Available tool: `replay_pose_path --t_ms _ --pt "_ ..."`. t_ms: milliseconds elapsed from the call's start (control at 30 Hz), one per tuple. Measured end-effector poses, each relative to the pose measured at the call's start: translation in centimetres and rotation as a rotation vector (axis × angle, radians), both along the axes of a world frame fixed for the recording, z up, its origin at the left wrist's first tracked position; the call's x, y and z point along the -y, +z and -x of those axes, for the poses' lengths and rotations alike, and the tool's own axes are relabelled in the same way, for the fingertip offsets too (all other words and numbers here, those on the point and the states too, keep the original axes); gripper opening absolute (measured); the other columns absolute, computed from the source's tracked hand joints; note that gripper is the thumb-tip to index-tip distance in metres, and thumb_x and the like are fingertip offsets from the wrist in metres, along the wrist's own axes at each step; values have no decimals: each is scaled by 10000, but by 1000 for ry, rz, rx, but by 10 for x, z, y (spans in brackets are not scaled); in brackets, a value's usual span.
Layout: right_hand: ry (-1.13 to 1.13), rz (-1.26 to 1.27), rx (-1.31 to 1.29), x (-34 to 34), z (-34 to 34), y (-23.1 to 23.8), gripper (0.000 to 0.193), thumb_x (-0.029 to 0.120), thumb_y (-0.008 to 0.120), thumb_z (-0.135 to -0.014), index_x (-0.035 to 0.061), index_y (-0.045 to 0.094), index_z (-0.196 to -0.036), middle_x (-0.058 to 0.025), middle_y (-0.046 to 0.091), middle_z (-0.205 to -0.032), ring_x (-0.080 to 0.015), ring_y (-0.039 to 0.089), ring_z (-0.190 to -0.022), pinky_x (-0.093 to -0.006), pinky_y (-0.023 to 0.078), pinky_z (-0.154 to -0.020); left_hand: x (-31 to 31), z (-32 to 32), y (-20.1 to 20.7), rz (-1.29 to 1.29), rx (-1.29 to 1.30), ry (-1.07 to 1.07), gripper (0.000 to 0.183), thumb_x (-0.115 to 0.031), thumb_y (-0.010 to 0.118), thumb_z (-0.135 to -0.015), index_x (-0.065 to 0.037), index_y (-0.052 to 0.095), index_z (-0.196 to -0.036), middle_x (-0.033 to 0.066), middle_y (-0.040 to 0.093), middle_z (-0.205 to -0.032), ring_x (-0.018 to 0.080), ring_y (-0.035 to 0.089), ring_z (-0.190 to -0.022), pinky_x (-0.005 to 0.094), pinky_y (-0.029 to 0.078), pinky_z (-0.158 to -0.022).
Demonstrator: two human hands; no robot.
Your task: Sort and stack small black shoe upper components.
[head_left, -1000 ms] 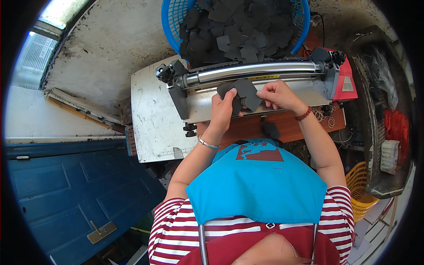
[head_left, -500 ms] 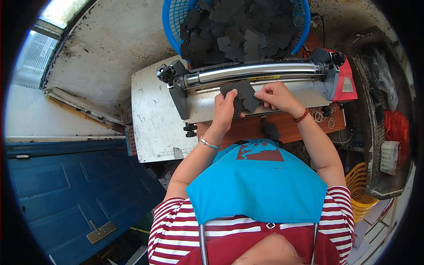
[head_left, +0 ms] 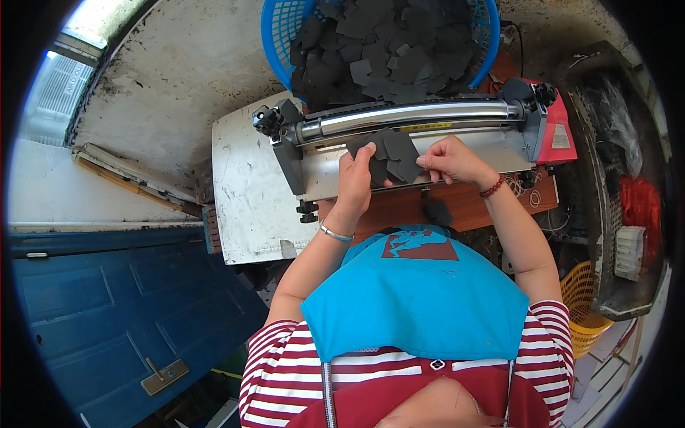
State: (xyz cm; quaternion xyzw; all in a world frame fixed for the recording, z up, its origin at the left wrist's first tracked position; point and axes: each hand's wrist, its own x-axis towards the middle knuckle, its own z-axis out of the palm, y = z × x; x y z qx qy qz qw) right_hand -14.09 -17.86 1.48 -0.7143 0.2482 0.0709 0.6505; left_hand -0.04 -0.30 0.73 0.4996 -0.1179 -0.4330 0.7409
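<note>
We pinch the dark sheets point(head_left: 385, 153) in both grips, left hand point(head_left: 354, 178) and right hand point(head_left: 446, 158), flat against the roller point(head_left: 407, 118); fingers this near could get nipped, or sheets feed skewed.

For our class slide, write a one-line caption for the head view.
Both hands, left hand and right hand, hold dark flat pieces at a roller machine.

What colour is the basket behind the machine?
Blue basket, full of dark grey pieces; head view.
</note>
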Motion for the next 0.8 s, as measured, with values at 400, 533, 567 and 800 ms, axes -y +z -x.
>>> replay_pose_path --t_ms 400,533,567,800 --pt "-81 159 -35 1 -11 4 373 354 651 -876 11 658 -732 -35 590 -546 -77 502 -401 -220 378 -375 6 4 -8 -39 53 -51 246 -210 476 -954 2 594 -994 89 660 -830 156 642 -646 269 521 -464" --pt "-1 58 46 -3 -5 -9 317 307 651 -899 39 644 -729 2 588 -571 -38 468 -413 -185 335 -371 4 2 -7 -9 28 -53 265 -216 457 -962 8 591 -1009 95 662 -839 163 645 -658 276 520 -477" --pt "-3 58 45 1 -2 -9 317 307 651 -899 39 644 -729 2 588 -571 -38 468 -413 -185 335 -371 3 1 -6 -3 25 -46 272 -217 451 -964 11 590 -1015 97 662 -842 168 646 -662 278 518 -479" --pt "-7 -18 -1 -1 -4 0 284 265 660 -893 30 642 -733 -18 607 -585 -36 467 -409 -179 347 -376 5 8 2 16 -8 0 289 -233 436 -967 6 594 -1004 80 655 -826 141 635 -641 257 515 -479"
